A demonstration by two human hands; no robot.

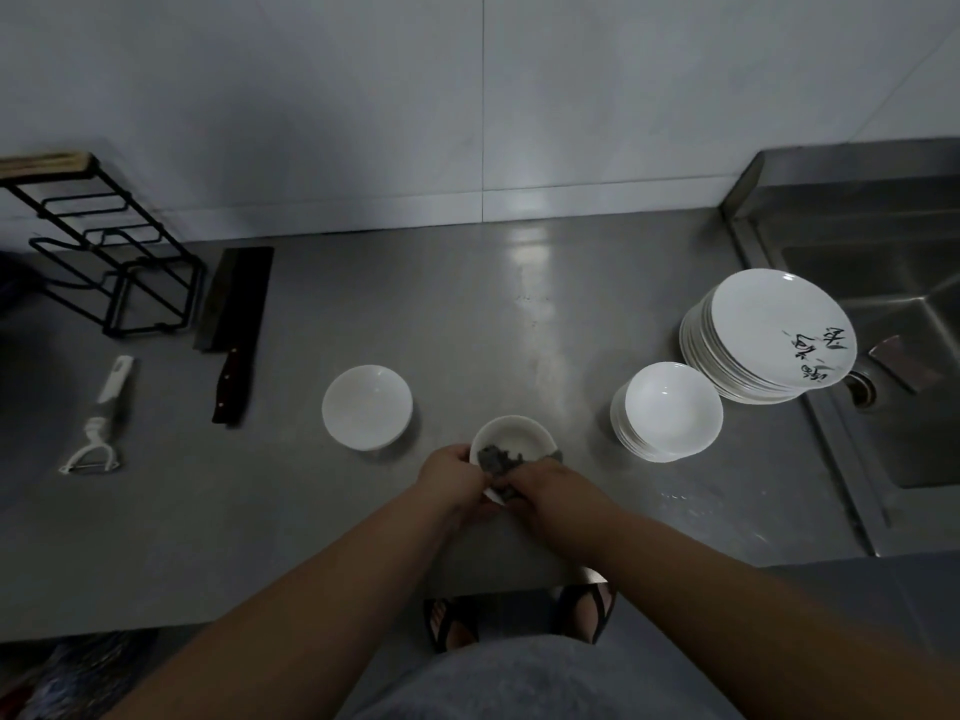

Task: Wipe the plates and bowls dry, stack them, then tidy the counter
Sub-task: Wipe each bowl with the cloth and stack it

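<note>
left grip (450,472) on bowl (519,432), right grip (543,486) on cloth (493,456), near rim hidden

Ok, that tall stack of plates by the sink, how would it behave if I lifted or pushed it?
Probably heavy: the plate stack holds many plates. Their glossy white surfaces suggest glazed ceramic, so likely slippery and breakable. It stands tall right beside the sink, so a hard push might topple plates into it.
</note>
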